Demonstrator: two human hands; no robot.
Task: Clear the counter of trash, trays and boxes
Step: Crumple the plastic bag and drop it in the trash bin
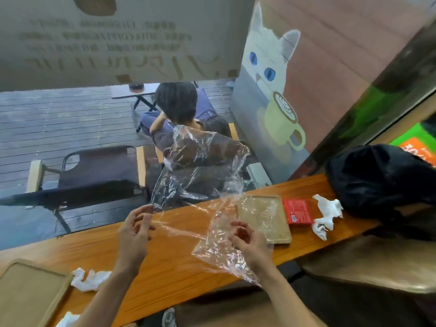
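Observation:
A large clear plastic bag (pixel 200 175) hangs spread above the wooden counter (pixel 174 263). My left hand (pixel 135 228) pinches its left edge. My right hand (pixel 247 241) grips its crumpled lower right part. Behind the bag lies a small brown tray (pixel 266 218). To its right are a red box (pixel 298 211) and a crumpled white tissue (pixel 326 214). At the near left sits a larger wooden tray (pixel 26 293), with a white tissue (pixel 88 279) beside it and another tissue (pixel 67 319) at the bottom edge.
A black backpack (pixel 377 180) rests on the counter's right end. Beyond the glass a person sits on a chair on a wooden deck, with a folding chair (pixel 94 175) to the left. A cat poster (pixel 271 90) stands behind the counter.

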